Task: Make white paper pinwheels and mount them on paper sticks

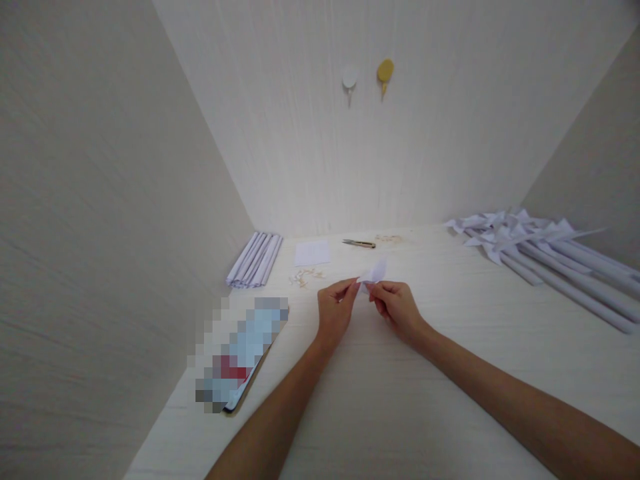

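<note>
Above the pale tabletop, my left hand (336, 308) pinches a small folded piece of white paper (376, 272) by its left edge. On the other side, my right hand (397, 308) grips the same paper between thumb and fingers. One pointed flap of it stands up beyond the fingertips, while the fingers hide its lower part. Just past my left hand lie short pale wooden bits (306, 277), scattered loosely. A flat white paper square (313, 253) rests behind them.
Rolled paper tubes (255, 260) lie at the back left, above a blurred phone-like device (250, 357). Small snips (359, 244) lie near the back wall beside more wooden bits (389, 239). At right, paper pinwheels (500, 233) on tubes are piled. Two hooks (385, 71) are on the wall.
</note>
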Action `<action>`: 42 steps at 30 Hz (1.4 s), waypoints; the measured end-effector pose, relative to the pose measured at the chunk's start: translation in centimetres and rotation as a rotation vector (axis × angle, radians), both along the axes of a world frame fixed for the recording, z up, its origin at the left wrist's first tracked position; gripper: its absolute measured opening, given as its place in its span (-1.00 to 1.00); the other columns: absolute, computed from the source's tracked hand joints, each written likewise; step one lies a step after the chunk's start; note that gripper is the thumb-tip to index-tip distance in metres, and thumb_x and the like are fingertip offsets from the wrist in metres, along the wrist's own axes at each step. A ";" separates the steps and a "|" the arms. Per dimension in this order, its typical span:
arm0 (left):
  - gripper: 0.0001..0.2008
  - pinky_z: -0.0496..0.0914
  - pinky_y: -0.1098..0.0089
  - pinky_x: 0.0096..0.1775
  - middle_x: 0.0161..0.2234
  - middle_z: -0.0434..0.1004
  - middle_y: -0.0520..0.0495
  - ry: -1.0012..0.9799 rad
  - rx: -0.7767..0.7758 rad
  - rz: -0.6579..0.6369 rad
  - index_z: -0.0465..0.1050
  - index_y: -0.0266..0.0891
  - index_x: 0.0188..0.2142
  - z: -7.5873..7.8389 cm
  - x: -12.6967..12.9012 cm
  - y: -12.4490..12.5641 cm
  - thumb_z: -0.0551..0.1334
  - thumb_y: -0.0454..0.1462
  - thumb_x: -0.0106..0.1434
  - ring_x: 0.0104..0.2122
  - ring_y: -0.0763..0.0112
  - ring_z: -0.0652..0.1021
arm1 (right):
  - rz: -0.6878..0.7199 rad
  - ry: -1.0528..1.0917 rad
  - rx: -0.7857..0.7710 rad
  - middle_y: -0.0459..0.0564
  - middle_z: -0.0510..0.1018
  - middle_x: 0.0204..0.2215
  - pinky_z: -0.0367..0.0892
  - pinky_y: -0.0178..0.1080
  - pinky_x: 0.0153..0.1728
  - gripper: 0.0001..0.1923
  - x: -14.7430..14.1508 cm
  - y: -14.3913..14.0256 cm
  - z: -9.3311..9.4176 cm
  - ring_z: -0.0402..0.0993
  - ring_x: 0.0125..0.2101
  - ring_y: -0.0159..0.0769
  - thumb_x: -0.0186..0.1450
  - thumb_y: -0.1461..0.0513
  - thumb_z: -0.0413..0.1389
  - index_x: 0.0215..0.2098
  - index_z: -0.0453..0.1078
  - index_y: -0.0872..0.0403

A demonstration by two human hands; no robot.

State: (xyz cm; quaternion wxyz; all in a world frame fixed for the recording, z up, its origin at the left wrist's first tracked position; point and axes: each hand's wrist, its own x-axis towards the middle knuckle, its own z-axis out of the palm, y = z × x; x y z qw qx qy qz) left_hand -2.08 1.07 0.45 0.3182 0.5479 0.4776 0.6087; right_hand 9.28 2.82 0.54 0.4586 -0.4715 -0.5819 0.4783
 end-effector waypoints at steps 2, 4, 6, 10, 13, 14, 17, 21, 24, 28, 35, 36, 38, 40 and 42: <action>-0.81 0.35 0.41 -0.31 -0.41 0.54 -0.01 0.010 -0.004 0.005 0.50 -0.27 -0.39 0.1 -0.1 0.0 0.15 -0.26 0.03 -0.39 0.40 0.49 | 0.054 0.122 -0.153 -0.22 0.10 -0.89 -0.18 -0.38 -0.80 -0.71 -0.2 0.1 0.1 -0.11 -0.86 -0.54 0.03 0.10 -0.03 -0.74 0.17 0.09; -0.81 0.35 0.42 -0.33 -0.43 0.54 0.00 0.011 -0.008 0.001 0.50 -0.27 -0.40 0.1 -0.1 0.0 0.15 -0.26 0.03 -0.41 0.41 0.49 | 0.063 0.103 -0.137 -0.22 0.11 -0.89 -0.18 -0.39 -0.80 -0.70 -0.2 0.2 0.1 -0.10 -0.86 -0.54 0.03 0.10 -0.03 -0.74 0.17 0.09; -0.81 0.34 0.43 -0.34 -0.44 0.54 0.00 0.000 -0.010 -0.013 0.50 -0.27 -0.41 0.0 -0.1 0.1 0.14 -0.25 0.03 -0.42 0.42 0.48 | 0.010 -0.039 0.037 -0.20 0.14 -0.87 -0.12 -0.39 -0.78 -0.68 0.1 0.2 0.0 -0.03 -0.83 -0.52 0.06 0.09 -0.03 -0.75 0.18 0.11; -0.83 0.34 0.44 -0.34 -0.44 0.54 -0.01 -0.045 -0.011 -0.022 0.50 -0.27 -0.42 0.0 0.1 0.1 0.16 -0.27 0.01 -0.41 0.43 0.48 | -0.142 -0.433 0.568 -0.14 0.19 -0.81 -0.03 -0.37 -0.67 -0.63 0.6 0.2 -0.5 0.06 -0.74 -0.49 0.12 0.16 -0.05 -0.79 0.16 0.12; -0.84 0.34 0.44 -0.35 -0.49 0.53 0.00 -0.076 -0.025 -0.011 0.50 -0.28 -0.43 0.2 0.3 -0.1 0.17 -0.29 0.00 -0.44 0.43 0.48 | -0.170 -0.602 0.772 -0.10 0.25 -0.77 0.00 -0.37 -0.63 -0.63 0.9 0.2 -1.0 0.10 -0.71 -0.48 0.17 0.20 -0.09 -0.77 0.19 0.13; -0.84 0.34 0.44 -0.36 -0.52 0.52 0.01 -0.089 -0.030 -0.007 0.50 -0.28 -0.43 0.3 0.3 -0.1 0.17 -0.29 -0.01 -0.44 0.43 0.48 | -0.179 -0.622 0.792 -0.09 0.27 -0.76 0.00 -0.37 -0.62 -0.62 0.9 0.2 -1.1 0.11 -0.71 -0.48 0.18 0.21 -0.10 -0.76 0.20 0.14; -0.84 0.34 0.44 -0.37 -0.56 0.51 0.02 -0.124 -0.032 0.002 0.50 -0.28 -0.44 0.4 0.3 -0.2 0.17 -0.30 -0.01 -0.46 0.44 0.48 | -0.180 -0.587 0.766 -0.09 0.26 -0.76 0.00 -0.37 -0.63 -0.62 0.9 0.0 -1.1 0.11 -0.71 -0.48 0.18 0.19 -0.09 -0.75 0.20 0.14; -0.85 0.32 0.47 -0.40 -0.54 0.51 0.01 -0.145 -0.033 0.003 0.50 -0.29 -0.46 0.2 0.2 -0.1 0.18 -0.30 -0.02 -0.49 0.47 0.46 | -0.060 -0.289 0.424 -0.15 0.20 -0.83 -0.01 -0.39 -0.70 -0.63 0.4 -0.1 -0.8 0.07 -0.76 -0.49 0.14 0.11 -0.06 -0.74 0.21 0.13; -0.85 0.30 0.49 -0.43 -0.55 0.50 0.02 -0.128 -0.037 -0.003 0.49 -0.30 -0.47 0.2 0.0 0.0 0.17 -0.30 -0.01 -0.52 0.50 0.44 | 0.092 -0.009 0.095 -0.21 0.13 -0.88 -0.08 -0.40 -0.80 -0.62 0.1 0.0 -0.9 -0.01 -0.84 -0.52 0.10 0.03 -0.06 -0.72 0.20 0.11; -0.86 0.27 0.52 -0.47 -0.60 0.45 0.05 -0.119 -0.042 0.017 0.47 -0.30 -0.54 0.1 -0.2 0.2 0.17 -0.28 -0.01 -0.56 0.55 0.39 | 0.116 0.071 0.048 -0.22 0.14 -0.87 -0.09 -0.42 -0.80 -0.64 0.0 0.3 -1.0 -0.02 -0.84 -0.55 0.07 0.05 -0.01 -0.72 0.21 0.13; -0.82 0.23 0.53 -0.50 -0.65 0.38 0.09 -0.123 -0.078 0.032 0.45 -0.31 -0.57 0.1 0.0 0.2 0.16 -0.23 0.00 -0.59 0.56 0.33 | 0.035 -0.074 0.215 -0.20 0.18 -0.84 -0.03 -0.42 -0.75 -0.68 0.4 0.2 -1.0 0.04 -0.79 -0.53 0.10 0.12 -0.01 -0.71 0.25 0.14; -0.82 0.23 0.52 -0.49 -0.65 0.38 0.08 -0.124 -0.081 0.034 0.45 -0.31 -0.57 0.1 0.0 0.2 0.16 -0.23 0.01 -0.59 0.56 0.34 | 0.035 -0.079 0.218 -0.20 0.18 -0.84 -0.03 -0.42 -0.75 -0.68 0.4 0.2 -1.0 0.04 -0.79 -0.53 0.11 0.12 -0.02 -0.70 0.26 0.14; -0.82 0.24 0.52 -0.48 -0.64 0.38 0.08 -0.126 -0.079 0.037 0.45 -0.31 -0.56 0.1 0.0 0.2 0.16 -0.23 0.00 -0.58 0.55 0.35 | 0.034 -0.086 0.224 -0.20 0.18 -0.83 -0.02 -0.42 -0.75 -0.68 0.4 0.2 -1.0 0.05 -0.79 -0.53 0.11 0.13 -0.02 -0.70 0.26 0.14; -0.82 0.25 0.51 -0.47 -0.63 0.40 0.08 -0.125 -0.078 0.037 0.46 -0.30 -0.56 0.0 0.0 0.2 0.16 -0.23 0.01 -0.57 0.54 0.36 | 0.035 -0.094 0.230 -0.20 0.18 -0.84 -0.02 -0.42 -0.75 -0.68 0.4 0.2 -1.0 0.05 -0.79 -0.53 0.11 0.13 -0.02 -0.70 0.26 0.14; -0.82 0.26 0.49 -0.45 -0.61 0.42 0.06 -0.124 -0.078 0.041 0.47 -0.30 -0.54 0.0 0.0 0.2 0.16 -0.23 0.01 -0.55 0.52 0.38 | 0.036 -0.097 0.239 -0.20 0.19 -0.83 -0.01 -0.42 -0.75 -0.68 0.4 0.3 -1.0 0.06 -0.79 -0.52 0.11 0.12 -0.02 -0.70 0.26 0.14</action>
